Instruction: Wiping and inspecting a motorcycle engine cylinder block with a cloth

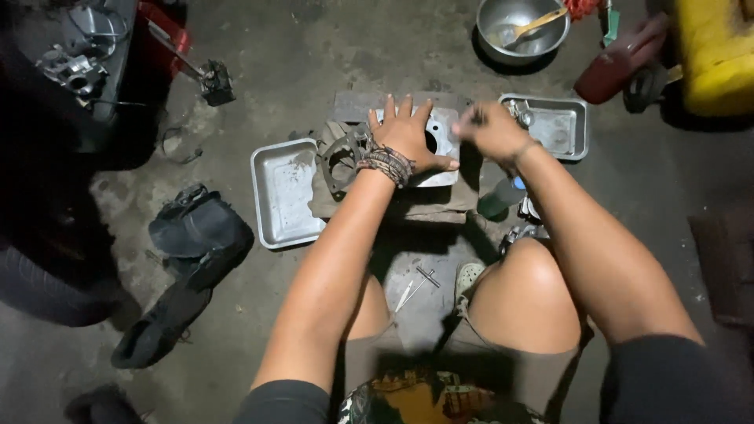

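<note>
My left hand lies flat, fingers spread, on a square grey metal engine block with a round bore, which rests on a wooden block on the concrete floor. Bead bracelets circle that wrist. My right hand is blurred, fingers curled around a small dark tool at the block's right edge. A dark ring-shaped gasket part lies just left of the left hand.
A metal tray sits left of the block, another tray to the right. A steel bowl with a wooden spoon is at the back. Dark boots, a tyre, a yellow jerrycan and small tools surround me.
</note>
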